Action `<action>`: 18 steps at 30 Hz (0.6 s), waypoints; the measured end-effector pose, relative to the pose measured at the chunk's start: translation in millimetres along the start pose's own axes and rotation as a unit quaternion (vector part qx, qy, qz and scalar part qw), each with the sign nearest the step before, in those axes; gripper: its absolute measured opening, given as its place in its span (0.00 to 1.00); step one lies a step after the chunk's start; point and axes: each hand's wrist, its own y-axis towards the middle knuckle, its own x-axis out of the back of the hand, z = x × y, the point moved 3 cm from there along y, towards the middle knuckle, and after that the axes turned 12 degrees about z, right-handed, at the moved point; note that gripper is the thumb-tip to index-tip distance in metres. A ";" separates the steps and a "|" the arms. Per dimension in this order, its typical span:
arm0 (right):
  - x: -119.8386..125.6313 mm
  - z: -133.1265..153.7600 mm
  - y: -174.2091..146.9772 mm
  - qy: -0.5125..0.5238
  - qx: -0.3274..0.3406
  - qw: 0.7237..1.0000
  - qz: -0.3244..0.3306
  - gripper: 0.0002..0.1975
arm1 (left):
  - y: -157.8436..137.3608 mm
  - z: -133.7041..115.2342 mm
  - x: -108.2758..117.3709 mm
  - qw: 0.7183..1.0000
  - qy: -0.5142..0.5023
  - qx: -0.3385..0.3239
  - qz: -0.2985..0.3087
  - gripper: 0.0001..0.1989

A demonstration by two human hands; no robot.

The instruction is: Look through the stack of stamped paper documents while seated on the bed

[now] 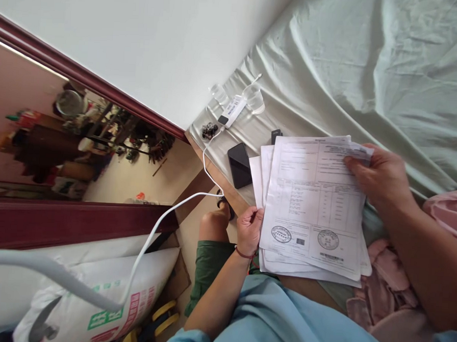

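A stack of printed papers (pixel 307 195) is spread slightly out of line in front of my body. The top sheet carries a table, two round stamps and a barcode. My right hand (pixel 379 174) pinches the upper right corner, thumb on top of the sheet. At the left edge my left hand (pixel 249 228) grips the papers lower down, its fingers partly hidden beneath them. Just left of the stack lies a black smartphone (pixel 240 165). Part of a small black object (pixel 276 135) shows beyond the papers' top edge.
On the pale green sheet (pixel 333 69) are a white power strip (pixel 234 111), clear plastic cups (pixel 255 100) and a dark beaded item (pixel 209 130). A white cable (pixel 165 213) crosses at left. Pink cloth (pixel 394 297) lies at right. A printed white sack (pixel 110 302) stands below the wall.
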 end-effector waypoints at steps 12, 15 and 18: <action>3.6 4.5 -2.4 0.040 -0.008 0.999 0.011 0.06 | 1.9 1.0 -1.2 0.998 -0.046 0.025 -0.022 0.27; 3.4 8.6 -4.3 0.035 -0.026 0.999 0.026 0.06 | 3.6 -4.7 -1.0 0.998 -0.047 0.043 -0.024 0.26; 3.7 9.9 -4.4 -0.002 -0.034 0.999 0.022 0.07 | 6.5 -13.6 -1.5 0.998 -0.042 0.052 -0.010 0.25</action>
